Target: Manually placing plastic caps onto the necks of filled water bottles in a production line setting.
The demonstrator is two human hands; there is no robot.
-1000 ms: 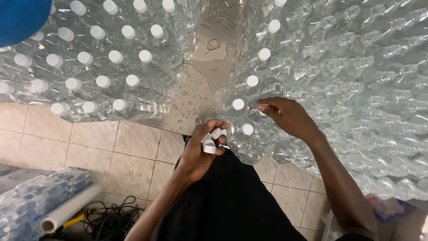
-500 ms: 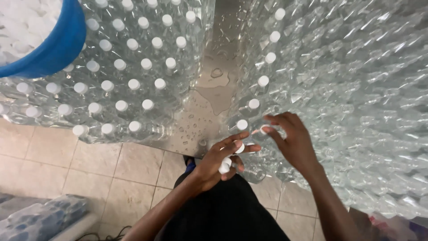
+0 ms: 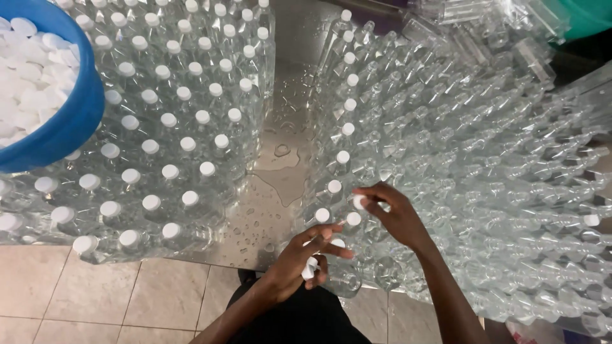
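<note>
My left hand (image 3: 305, 260) is curled around a few white bottle caps (image 3: 309, 269) at the near edge of a steel table. My right hand (image 3: 394, 212) pinches one white cap (image 3: 359, 202) over the mouth of a clear plastic bottle. It works in the right block of clear bottles (image 3: 459, 165), where only the near-left column is capped and the others stand with bare mouths. To the left stands a block of capped bottles (image 3: 172, 121), each with a white cap on top.
A blue tub (image 3: 60, 127) full of white caps rests on top of the capped bottles at upper left. The wet steel table (image 3: 274, 185) shows as a strip between the two blocks. Beige floor tiles (image 3: 115, 299) lie below its near edge.
The view has tilted up, bringing the blue tub into sight. My right hand has moved slightly up onto a bottle mouth with a cap; my left hand still holds caps.
</note>
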